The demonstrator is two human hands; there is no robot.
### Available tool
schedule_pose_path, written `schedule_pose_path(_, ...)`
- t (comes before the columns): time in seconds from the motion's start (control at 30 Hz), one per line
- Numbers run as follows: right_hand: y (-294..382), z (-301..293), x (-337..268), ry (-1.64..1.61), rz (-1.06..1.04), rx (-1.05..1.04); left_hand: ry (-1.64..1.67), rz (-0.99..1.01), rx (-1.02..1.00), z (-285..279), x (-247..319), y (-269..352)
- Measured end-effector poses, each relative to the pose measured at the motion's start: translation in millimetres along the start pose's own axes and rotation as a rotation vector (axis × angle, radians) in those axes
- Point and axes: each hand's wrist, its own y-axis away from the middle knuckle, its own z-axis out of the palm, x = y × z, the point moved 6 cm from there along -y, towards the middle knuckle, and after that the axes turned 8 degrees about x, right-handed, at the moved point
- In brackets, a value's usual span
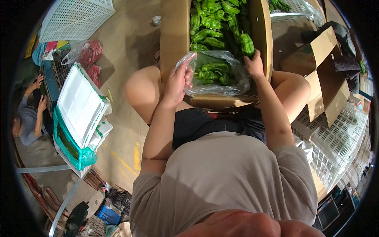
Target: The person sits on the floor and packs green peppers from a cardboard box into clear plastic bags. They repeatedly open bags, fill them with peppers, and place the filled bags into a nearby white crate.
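Note:
My left hand [179, 81] grips the rim of a clear plastic bag [239, 84], its index finger extended along the film. Several green peppers [213, 72] lie inside this bag, at the near end of a cardboard box [174, 35]. Between the fingers and thumb of my right hand [255, 65] is a single wrinkled green pepper [247, 44], held just beyond the bag's right side. Many more loose green peppers [211, 22] fill the far part of the box, which stands between my bent knees.
Left of me, a white foam lid [83, 103] rests on a crate with a teal liner [66, 142]. Another person [32, 118] sits beyond it. White plastic crates stand at upper left [77, 19] and right [340, 139]. An opened cardboard box [325, 77] is at my right.

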Motion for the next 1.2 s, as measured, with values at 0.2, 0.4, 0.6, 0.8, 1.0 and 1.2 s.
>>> schedule_pose_path(0.2,84.2,-59.4,-122.3,-0.236,-0.408,-0.105,0.112,-0.083,0.045,3.8,-0.3,-5.4)
schedule_pose_path(0.4,47.2,-14.1,-115.3,-0.032,-0.481,-0.350,0.062,-0.043,0.037,-5.7,-3.3,-7.7)
schedule_pose_path(0.6,-84.2,95.0,38.1,0.094,0.274,-0.176,0.061,-0.087,-0.022,1.1,-2.5,-11.3)
schedule_pose_path(0.8,-90.7,117.5,43.8,0.071,0.367,-0.046,0.053,-0.107,-0.030,3.1,0.2,-8.6)
schedule_pose_path(1.0,-71.0,74.7,3.5,-0.700,0.701,-0.474,-0.015,-0.102,-0.051,0.9,-4.1,-10.1)
schedule_pose_path(1.2,64.4,-17.8,-94.7,-0.844,0.246,-0.584,0.266,-0.124,-0.058,-3.3,-4.1,-15.7)
